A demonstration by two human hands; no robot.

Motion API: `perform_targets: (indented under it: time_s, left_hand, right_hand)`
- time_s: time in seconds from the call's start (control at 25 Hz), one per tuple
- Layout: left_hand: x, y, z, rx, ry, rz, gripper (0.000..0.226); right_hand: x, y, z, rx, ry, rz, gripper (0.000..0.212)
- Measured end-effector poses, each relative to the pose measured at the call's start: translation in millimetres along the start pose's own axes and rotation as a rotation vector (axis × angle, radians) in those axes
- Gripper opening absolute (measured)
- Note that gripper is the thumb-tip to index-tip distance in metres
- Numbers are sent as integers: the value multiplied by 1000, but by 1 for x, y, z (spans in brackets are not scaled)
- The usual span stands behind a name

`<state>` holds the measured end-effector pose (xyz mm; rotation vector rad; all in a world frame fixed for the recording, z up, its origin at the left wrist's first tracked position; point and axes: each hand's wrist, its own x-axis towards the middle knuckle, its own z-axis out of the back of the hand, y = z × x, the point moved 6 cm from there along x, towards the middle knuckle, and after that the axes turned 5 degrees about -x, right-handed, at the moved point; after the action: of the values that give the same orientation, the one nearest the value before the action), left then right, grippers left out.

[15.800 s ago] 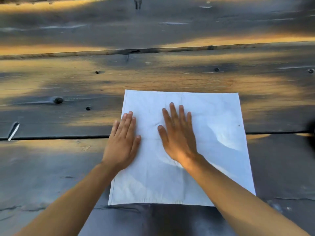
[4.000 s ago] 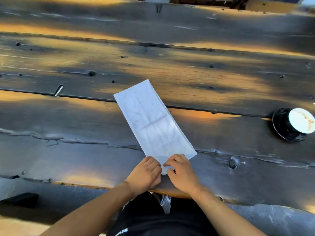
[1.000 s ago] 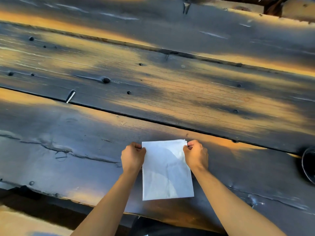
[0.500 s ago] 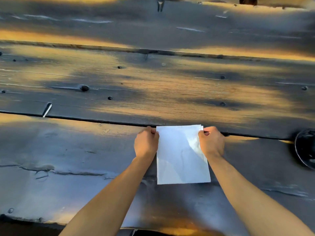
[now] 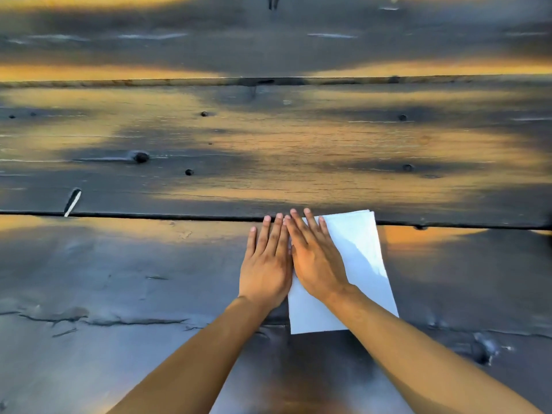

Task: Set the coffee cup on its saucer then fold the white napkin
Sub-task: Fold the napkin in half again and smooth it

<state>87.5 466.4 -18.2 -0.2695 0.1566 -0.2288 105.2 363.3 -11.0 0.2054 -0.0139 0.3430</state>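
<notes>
- Far left of both hands: a pale sliver point(image 5: 72, 201) stuck in the seam between two dark planks of the bench point(image 5: 149, 279).
- Left hand point(image 5: 266, 264): spread flat, palm down, fingers straight and close together, grasping nothing; resting on the bench, inner edge against the napkin's left border.
- Right hand point(image 5: 313, 258): likewise flat and released, fingers straight, pressing down on the left part of the white napkin point(image 5: 361, 258); index finger touching the left hand's fingertips.
- Under and right of the right hand: napkin folded into a narrow upright rectangle, lying flat, far edge reaching the plank seam, near edge beside the right forearm.
</notes>
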Motion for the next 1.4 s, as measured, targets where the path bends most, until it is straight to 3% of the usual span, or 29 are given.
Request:
perform_targets:
  time_s: [0.48,0.76,0.96,1.2,1.4]
  left_hand:
    - [0,2,-4,29,-32,5,60]
    - [0,3,-4,25,-48,15,58]
    - [0,2,-3,23,-47,8,59]
    - [0,1,-3,22,-53,8,58]
    - [0,3,-4,24,-35,19,59]
  right_hand:
    - [-10,-22,-4,-118,51,-85,63]
    - [-43,-108,13,-147,155,-198,74]
    - [-44,-112,19,-212,115,-269,75]
    - [-29,-13,-2,-133,89,23,62]
    - [-40,-59,4,-174,123,-27,70]
